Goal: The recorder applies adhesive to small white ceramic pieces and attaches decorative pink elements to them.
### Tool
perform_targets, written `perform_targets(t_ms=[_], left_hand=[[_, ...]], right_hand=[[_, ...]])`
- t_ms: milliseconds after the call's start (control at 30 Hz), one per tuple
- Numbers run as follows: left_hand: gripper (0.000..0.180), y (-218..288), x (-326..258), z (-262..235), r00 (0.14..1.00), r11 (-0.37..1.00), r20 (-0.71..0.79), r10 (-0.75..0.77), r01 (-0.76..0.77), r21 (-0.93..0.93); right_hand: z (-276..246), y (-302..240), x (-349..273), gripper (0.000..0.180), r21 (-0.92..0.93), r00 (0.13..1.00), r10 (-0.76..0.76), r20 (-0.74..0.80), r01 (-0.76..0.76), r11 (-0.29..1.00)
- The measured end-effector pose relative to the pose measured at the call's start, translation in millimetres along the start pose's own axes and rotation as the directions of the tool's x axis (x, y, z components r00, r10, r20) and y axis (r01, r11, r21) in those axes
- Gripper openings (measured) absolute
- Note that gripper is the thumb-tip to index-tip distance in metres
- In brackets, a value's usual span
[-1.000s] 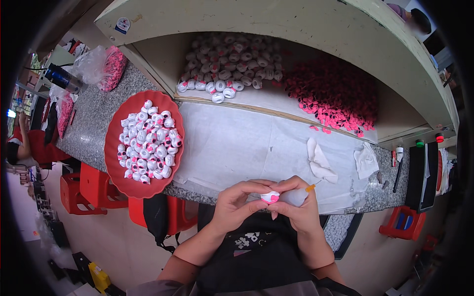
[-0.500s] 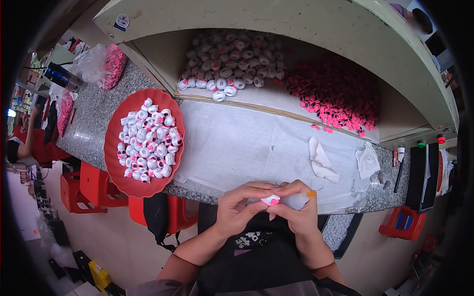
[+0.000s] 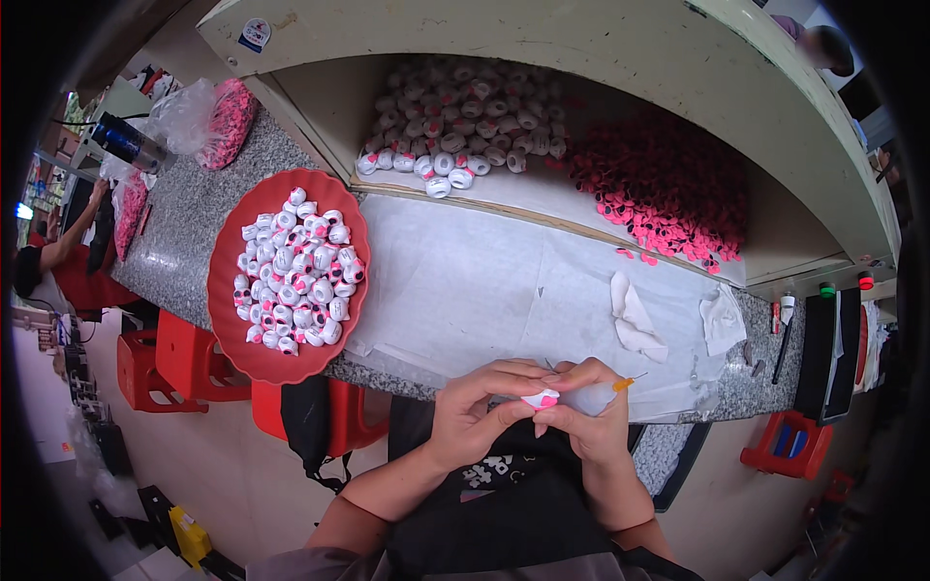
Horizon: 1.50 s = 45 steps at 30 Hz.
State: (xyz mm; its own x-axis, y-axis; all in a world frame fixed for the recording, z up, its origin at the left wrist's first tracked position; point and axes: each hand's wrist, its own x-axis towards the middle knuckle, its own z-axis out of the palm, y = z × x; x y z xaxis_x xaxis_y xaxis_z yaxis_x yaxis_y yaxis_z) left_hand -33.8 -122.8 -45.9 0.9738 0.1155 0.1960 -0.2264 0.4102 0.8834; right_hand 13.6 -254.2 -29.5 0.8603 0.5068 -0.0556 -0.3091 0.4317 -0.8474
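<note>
**Head-worn fisheye, looking down**

The view drops steeply from above and behind the fingers, fairly near them; its wide, rim-bent field takes in the table around them, the cabinet beyond and the floor below.

White piece partly hidden (by fingers).

Soft light brightens the white paper, shadow fills the shelf, and edges bow toward black corners.
</note>
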Motion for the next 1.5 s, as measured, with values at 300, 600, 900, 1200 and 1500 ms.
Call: perform_targets(t_ms=[300, 600, 900, 1200, 1500], left_hand=[[0.021, 4, 1, -1, 0.997, 0.995, 0.005, -0.079, 0.078, 0.069], [0.021, -2, 2, -1, 1.0, 0.999, -0.013, 0.008, -0.007, 0.052], [0.024, -1, 1, 2, 0.999, 0.997, -0.031, -0.023, 0.021, -0.068], [0.019, -2, 2, 4, 0.998, 1.0, -0.063, -0.014, 0.013, -0.014], [0.019, -3, 2, 4, 0.998, 0.999, -0.06, -0.022, 0.02, -0.037]], right_hand=[[-1, 1, 3, 0.02, 0.019, 1.0, -0.004, -0.015, 0.005, 1.0], [-2, -4, 3, 0.02, -0.037, 0.995, 0.094, -0.025, -0.095, 0.995], [1, 4, 2, 0.018, 0.02, 0.999, 0.01, -0.044, -0.009, 1.0], [2, 8, 2, 0.017, 0.037, 0.998, -0.034, -0.054, 0.036, 0.999], [4, 7, 2, 0.016, 0.014, 0.997, -0.045, -0.057, 0.046, 0.999]])
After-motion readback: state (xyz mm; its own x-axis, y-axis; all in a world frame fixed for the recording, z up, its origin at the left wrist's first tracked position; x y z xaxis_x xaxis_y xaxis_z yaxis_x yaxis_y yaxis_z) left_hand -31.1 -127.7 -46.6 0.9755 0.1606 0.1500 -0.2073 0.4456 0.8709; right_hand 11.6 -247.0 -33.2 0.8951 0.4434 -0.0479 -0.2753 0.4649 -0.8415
